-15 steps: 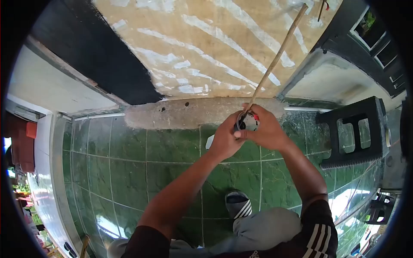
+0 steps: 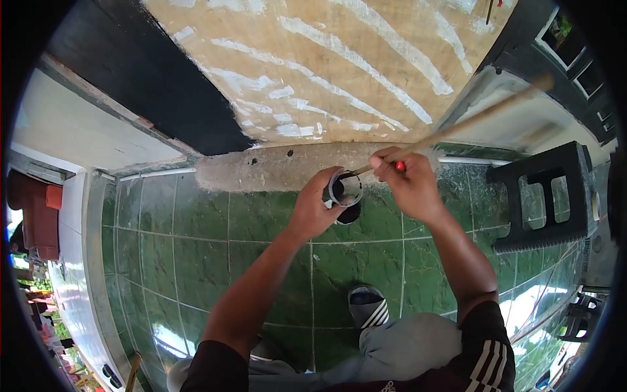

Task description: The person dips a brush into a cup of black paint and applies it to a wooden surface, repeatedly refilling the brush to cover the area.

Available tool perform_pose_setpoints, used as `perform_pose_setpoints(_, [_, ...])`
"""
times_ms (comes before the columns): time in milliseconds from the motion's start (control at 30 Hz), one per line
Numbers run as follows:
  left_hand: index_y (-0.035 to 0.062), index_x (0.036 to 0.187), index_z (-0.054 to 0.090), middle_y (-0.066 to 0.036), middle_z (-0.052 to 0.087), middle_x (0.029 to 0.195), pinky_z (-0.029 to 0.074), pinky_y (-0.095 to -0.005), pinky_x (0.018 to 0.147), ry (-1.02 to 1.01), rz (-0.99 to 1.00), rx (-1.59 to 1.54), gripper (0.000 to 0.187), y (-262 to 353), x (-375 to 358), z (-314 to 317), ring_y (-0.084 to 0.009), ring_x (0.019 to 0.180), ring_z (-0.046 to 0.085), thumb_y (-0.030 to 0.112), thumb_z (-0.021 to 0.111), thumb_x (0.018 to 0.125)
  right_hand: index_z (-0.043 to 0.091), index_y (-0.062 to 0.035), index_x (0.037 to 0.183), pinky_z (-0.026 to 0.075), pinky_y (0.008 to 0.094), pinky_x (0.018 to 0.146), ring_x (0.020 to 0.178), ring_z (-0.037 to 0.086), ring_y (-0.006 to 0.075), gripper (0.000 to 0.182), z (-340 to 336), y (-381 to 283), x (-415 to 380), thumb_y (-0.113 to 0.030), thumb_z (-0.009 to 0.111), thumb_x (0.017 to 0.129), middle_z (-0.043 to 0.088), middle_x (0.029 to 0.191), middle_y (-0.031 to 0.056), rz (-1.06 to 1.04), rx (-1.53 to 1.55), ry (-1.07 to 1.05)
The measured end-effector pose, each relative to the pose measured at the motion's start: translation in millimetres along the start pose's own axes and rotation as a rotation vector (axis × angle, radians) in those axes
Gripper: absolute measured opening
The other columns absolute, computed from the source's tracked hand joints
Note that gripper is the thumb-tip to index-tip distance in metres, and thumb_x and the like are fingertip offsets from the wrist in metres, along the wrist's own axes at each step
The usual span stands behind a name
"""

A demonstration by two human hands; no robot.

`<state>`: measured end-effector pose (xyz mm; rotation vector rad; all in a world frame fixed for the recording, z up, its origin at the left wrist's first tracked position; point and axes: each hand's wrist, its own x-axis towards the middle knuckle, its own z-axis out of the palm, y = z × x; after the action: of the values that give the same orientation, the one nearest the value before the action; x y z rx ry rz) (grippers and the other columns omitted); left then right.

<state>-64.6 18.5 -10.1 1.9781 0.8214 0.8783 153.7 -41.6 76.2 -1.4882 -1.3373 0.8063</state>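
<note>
My left hand is wrapped around a clear plastic cup with black liquid, which looks like paint, along its inside. My right hand grips a long wooden stick near its lower end. That end sits at the cup's mouth, and the far end slants up to the right, blurred. A small red knob shows at my right fingers; what it belongs to is hidden. Below the cup, a round black thing with a pale edge is on the floor, partly covered by the cup and my left hand.
Ahead stands a tan board with white streaks, beside a black-painted panel. A black plastic stool lies on its side at right. Green floor tiles spread underfoot, where a striped sandal shows.
My hands have moved apart, the left going left with the cup. The stick has swung down to the right in my right hand. More of the black thing on the floor shows.
</note>
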Motion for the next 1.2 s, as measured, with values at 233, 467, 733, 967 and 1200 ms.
perform_pose_setpoints(233, [0.0032,0.137,0.060,-0.016,0.066,0.129,0.051,-0.0382,0.103,-0.054,-0.011,0.080,0.066,-10.0,-8.1,-16.0,-0.0304,0.119,0.066,0.011,0.088,0.077,0.075,0.0009,0.101,0.050,0.0347,0.063,0.065,0.061,0.0198,0.018,20.6,9.4,-20.7,-0.017,0.071,0.099,0.070,0.077,0.0142,-0.050,-0.007,-0.059])
perform_pose_setpoints(467, [0.0081,0.137,0.063,-0.016,0.063,0.125,0.051,-0.0443,0.098,-0.143,0.006,0.267,0.068,-15.3,-11.7,-25.1,-0.0376,0.115,0.062,0.010,0.086,0.073,0.075,0.0010,0.103,0.052,0.0341,0.066,0.069,0.066,0.0207,0.018,31.4,32.7,-28.3,-0.017,0.070,0.100,0.073,0.081,0.0155,-0.018,0.051,-0.043])
perform_pose_setpoints(733, [0.0131,0.138,0.064,-0.014,0.062,0.121,0.049,-0.0459,0.100,-0.209,0.009,0.430,0.069,-20.9,-15.5,-23.6,-0.0364,0.115,0.059,0.010,0.084,0.072,0.072,0.0045,0.109,0.050,0.0281,0.073,0.081,0.060,0.0105,0.022,35.1,41.4,-38.3,-0.016,0.068,0.104,0.070,0.089,0.0043,0.092,0.091,-0.090])
perform_pose_setpoints(967, [0.0167,0.138,0.063,-0.011,0.061,0.121,0.048,-0.0464,0.100,-0.233,0.034,0.549,0.070,-25.4,-18.2,-18.1,-0.0349,0.114,0.058,0.007,0.081,0.071,0.074,0.0017,0.110,0.053,0.0309,0.071,0.076,0.064,0.0135,0.022,40.4,61.0,-42.7,-0.019,0.069,0.102,0.073,0.086,0.0088,0.106,0.159,-0.050])
perform_pose_setpoints(1200, [0.0194,0.138,0.063,-0.009,0.060,0.119,0.048,-0.0473,0.099,-0.250,0.055,0.633,0.069,-27.4,-19.7,-10.6,-0.0326,0.116,0.057,0.008,0.081,0.072,0.075,0.0023,0.109,0.052,0.0312,0.070,0.076,0.063,0.0129,0.023,44.5,73.3,-48.2,-0.020,0.071,0.101,0.074,0.085,0.0103,0.109,0.208,-0.017])
